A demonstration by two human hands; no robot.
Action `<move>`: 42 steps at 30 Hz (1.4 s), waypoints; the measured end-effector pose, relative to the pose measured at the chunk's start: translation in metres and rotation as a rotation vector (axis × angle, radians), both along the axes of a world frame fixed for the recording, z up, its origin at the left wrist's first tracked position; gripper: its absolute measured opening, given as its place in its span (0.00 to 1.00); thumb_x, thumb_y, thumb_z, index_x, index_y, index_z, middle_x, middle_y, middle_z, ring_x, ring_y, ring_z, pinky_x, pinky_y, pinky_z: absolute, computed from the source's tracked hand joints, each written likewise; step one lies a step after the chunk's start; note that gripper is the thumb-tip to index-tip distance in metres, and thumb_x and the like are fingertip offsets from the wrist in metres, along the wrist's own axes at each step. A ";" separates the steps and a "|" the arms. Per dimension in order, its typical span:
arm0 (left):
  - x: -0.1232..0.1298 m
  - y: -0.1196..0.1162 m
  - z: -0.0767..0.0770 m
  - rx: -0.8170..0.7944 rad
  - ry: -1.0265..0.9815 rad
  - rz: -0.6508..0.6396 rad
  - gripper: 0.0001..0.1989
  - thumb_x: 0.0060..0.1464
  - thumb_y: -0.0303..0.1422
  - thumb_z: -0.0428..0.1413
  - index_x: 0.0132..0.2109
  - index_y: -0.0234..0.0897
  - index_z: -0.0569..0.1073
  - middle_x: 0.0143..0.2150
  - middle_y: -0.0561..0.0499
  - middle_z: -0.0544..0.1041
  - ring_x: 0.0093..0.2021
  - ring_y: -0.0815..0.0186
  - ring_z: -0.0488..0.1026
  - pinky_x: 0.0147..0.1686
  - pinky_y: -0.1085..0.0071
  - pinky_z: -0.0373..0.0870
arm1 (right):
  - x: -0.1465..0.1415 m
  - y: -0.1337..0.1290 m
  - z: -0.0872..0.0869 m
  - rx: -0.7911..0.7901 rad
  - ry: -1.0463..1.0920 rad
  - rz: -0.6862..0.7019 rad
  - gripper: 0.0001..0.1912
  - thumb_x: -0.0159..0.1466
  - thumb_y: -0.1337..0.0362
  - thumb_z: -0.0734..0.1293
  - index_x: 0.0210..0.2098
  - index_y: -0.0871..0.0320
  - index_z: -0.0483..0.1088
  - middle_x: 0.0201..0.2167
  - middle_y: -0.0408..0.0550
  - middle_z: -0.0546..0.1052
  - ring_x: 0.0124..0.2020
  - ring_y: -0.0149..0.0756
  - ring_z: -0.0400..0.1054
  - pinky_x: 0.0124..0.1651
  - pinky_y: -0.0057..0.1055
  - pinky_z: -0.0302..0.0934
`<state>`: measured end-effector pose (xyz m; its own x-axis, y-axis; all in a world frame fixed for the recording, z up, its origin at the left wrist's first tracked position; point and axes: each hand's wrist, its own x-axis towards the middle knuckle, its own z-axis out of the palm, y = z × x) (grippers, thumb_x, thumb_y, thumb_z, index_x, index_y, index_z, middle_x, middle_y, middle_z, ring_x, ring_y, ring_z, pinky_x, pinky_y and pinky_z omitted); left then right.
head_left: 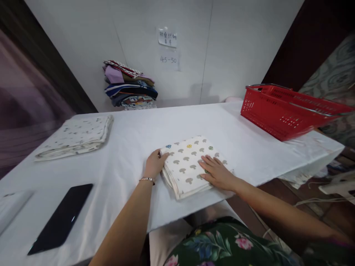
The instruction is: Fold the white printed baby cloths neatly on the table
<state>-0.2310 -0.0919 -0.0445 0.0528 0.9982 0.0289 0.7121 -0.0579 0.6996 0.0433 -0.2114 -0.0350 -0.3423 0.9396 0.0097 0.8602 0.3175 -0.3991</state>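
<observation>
A folded white cloth (186,170) printed with grey mushroom shapes and a few coloured motifs lies on the white-covered table, close to its front edge. My left hand (155,163), with a bracelet at the wrist, grips the cloth's left edge; the thumb is on top and the other fingers are partly hidden beside the layers. On the right part of the cloth my right hand (217,172) rests flat with its fingers spread. Several layers show along the cloth's left and front edges.
Another folded printed cloth (80,133) lies at the back left. A dark flat tablet-like object (62,218) is at the front left. Against the wall stands a stack of folded fabrics (130,87). A red basket (280,112) sits at the right.
</observation>
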 end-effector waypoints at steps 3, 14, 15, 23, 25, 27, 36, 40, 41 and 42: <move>0.000 -0.001 0.001 -0.028 -0.016 0.021 0.19 0.52 0.46 0.52 0.46 0.41 0.72 0.41 0.48 0.77 0.40 0.60 0.72 0.39 0.69 0.64 | 0.010 0.006 0.011 -0.042 0.290 -0.166 0.24 0.64 0.50 0.58 0.57 0.51 0.63 0.64 0.49 0.55 0.65 0.43 0.45 0.63 0.46 0.43; -0.001 0.001 -0.001 -0.014 -0.029 0.011 0.20 0.51 0.46 0.53 0.47 0.40 0.72 0.43 0.48 0.77 0.41 0.61 0.72 0.40 0.70 0.64 | 0.077 0.040 0.005 -0.295 0.778 -0.810 0.14 0.59 0.62 0.63 0.42 0.61 0.72 0.40 0.52 0.77 0.32 0.33 0.70 0.33 0.28 0.63; -0.001 0.001 -0.001 -0.007 -0.029 0.011 0.20 0.51 0.46 0.52 0.47 0.40 0.72 0.43 0.48 0.77 0.41 0.61 0.72 0.40 0.70 0.64 | 0.077 0.041 0.001 -0.287 0.728 -0.805 0.14 0.59 0.60 0.63 0.41 0.61 0.73 0.39 0.51 0.77 0.33 0.33 0.70 0.33 0.28 0.63; -0.001 0.002 -0.006 0.002 -0.046 0.044 0.20 0.50 0.47 0.53 0.45 0.41 0.72 0.43 0.49 0.77 0.41 0.61 0.72 0.39 0.70 0.64 | 0.060 0.059 0.008 -0.458 0.704 -0.805 0.21 0.56 0.46 0.65 0.32 0.60 0.75 0.32 0.54 0.79 0.32 0.43 0.72 0.33 0.33 0.65; -0.001 0.002 -0.006 0.002 -0.051 0.046 0.20 0.49 0.48 0.53 0.45 0.41 0.72 0.43 0.48 0.77 0.42 0.61 0.72 0.39 0.70 0.64 | 0.058 0.063 0.008 -0.548 0.853 -0.835 0.23 0.55 0.44 0.66 0.32 0.60 0.74 0.31 0.55 0.79 0.30 0.45 0.73 0.32 0.36 0.67; -0.001 0.001 -0.005 -0.001 -0.055 0.038 0.20 0.49 0.48 0.53 0.45 0.41 0.73 0.42 0.49 0.77 0.40 0.61 0.72 0.38 0.70 0.64 | 0.058 0.065 0.007 -0.593 0.984 -0.843 0.24 0.55 0.43 0.66 0.33 0.60 0.73 0.30 0.55 0.79 0.31 0.46 0.73 0.32 0.38 0.68; -0.001 0.001 -0.003 0.007 -0.054 0.019 0.20 0.49 0.48 0.53 0.44 0.41 0.73 0.39 0.50 0.78 0.39 0.62 0.73 0.38 0.70 0.65 | 0.064 0.057 0.009 -0.735 1.257 -0.675 0.27 0.64 0.45 0.54 0.42 0.62 0.70 0.34 0.55 0.78 0.35 0.42 0.74 0.40 0.37 0.67; -0.001 0.000 0.000 -0.015 -0.082 0.027 0.20 0.49 0.47 0.54 0.44 0.41 0.73 0.40 0.50 0.78 0.40 0.61 0.73 0.39 0.70 0.65 | 0.068 0.049 0.008 -0.705 1.238 -0.551 0.28 0.65 0.45 0.52 0.47 0.59 0.69 0.38 0.54 0.78 0.40 0.42 0.73 0.43 0.38 0.66; -0.001 0.000 0.000 -0.019 -0.080 0.032 0.20 0.49 0.47 0.54 0.44 0.41 0.73 0.40 0.50 0.78 0.40 0.61 0.73 0.39 0.70 0.65 | 0.070 0.046 0.007 -0.695 1.234 -0.540 0.27 0.65 0.45 0.52 0.48 0.58 0.68 0.39 0.54 0.78 0.40 0.42 0.73 0.43 0.38 0.66; 0.000 0.000 0.001 -0.022 -0.076 0.036 0.20 0.49 0.48 0.54 0.44 0.41 0.73 0.40 0.50 0.78 0.40 0.61 0.73 0.39 0.70 0.65 | 0.071 0.044 0.005 -0.684 1.235 -0.530 0.26 0.65 0.46 0.54 0.50 0.58 0.67 0.41 0.53 0.77 0.41 0.41 0.72 0.44 0.37 0.66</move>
<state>-0.2314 -0.0917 -0.0439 0.0149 0.9998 0.0094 0.6582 -0.0169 0.7526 0.1141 -0.1671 -0.0298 -0.0757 0.8906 -0.4484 -0.1647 -0.4547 -0.8753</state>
